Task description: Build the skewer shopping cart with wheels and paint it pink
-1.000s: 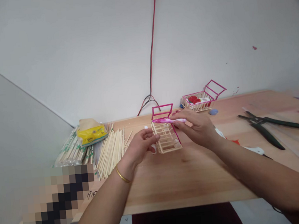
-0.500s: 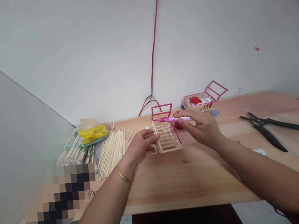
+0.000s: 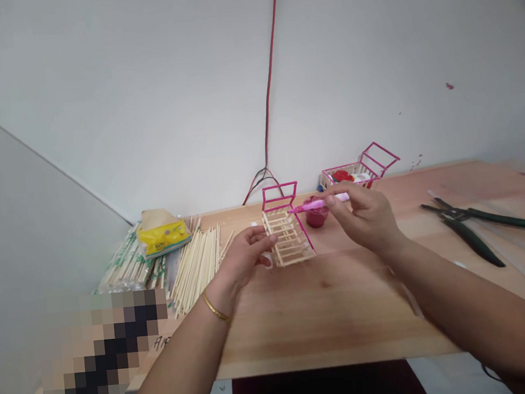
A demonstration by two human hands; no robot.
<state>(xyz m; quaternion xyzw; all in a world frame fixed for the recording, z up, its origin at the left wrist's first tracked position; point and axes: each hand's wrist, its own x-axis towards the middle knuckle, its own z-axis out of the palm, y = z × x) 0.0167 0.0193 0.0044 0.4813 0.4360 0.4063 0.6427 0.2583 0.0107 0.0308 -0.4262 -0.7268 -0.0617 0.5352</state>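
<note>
My left hand (image 3: 251,252) grips the left side of a small cart (image 3: 288,244) built from wooden sticks, thumb on its top rail. The cart's handle frame and right top rail are magenta; its slats and other rails are bare wood. Between the thumb and fingers of my right hand (image 3: 360,216) is a paintbrush (image 3: 322,203) with a pinkish-white handle. Its magenta tip meets the cart's far right corner, near the base of the handle frame. A small pot of magenta paint (image 3: 317,213) stands just beyond the brush, partly hidden by it.
A second stick cart (image 3: 356,172) with red and white contents stands by the wall. Loose sticks (image 3: 197,267), bundled sticks (image 3: 123,261) and a yellow packet (image 3: 162,233) lie on the left. Green-handled pruning shears (image 3: 461,213) lie at the right.
My right hand and the brush have shifted right, with the tip moving from the left corner of the handle end to the right. The cart has moved slightly left, and the paint pot shows more.
</note>
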